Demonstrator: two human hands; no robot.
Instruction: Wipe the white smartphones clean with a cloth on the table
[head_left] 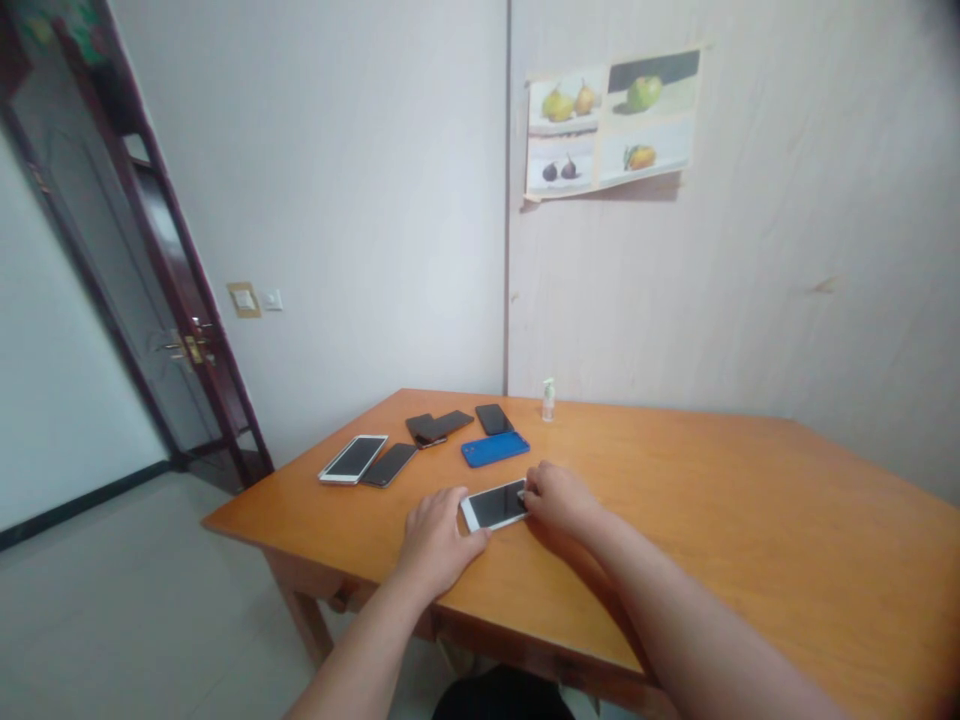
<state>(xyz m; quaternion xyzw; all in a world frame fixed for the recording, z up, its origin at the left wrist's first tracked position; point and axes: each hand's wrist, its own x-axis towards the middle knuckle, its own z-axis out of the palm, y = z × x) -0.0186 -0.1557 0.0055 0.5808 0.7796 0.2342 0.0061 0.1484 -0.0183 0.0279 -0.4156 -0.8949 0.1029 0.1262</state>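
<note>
A white smartphone (pixel 495 506) with a dark screen lies face up near the table's front edge. My left hand (pixel 439 540) grips its left end, thumb along the near side and fingers at the far corner. Over the right end of the screen, my right hand (pixel 559 497) is closed, its fingertips pressed together against the phone. A small pale spot shows at those fingertips, too small to name. Just beyond the phone lies a blue phone or phone case (pixel 495 449).
On the wooden table (pixel 712 520), a white tablet-like device (pixel 354 459) and a dark phone (pixel 389 465) lie at left. Several more dark phones (pixel 450 425) lie farther back, two overlapping. A small clear pump bottle (pixel 548 401) stands near the wall.
</note>
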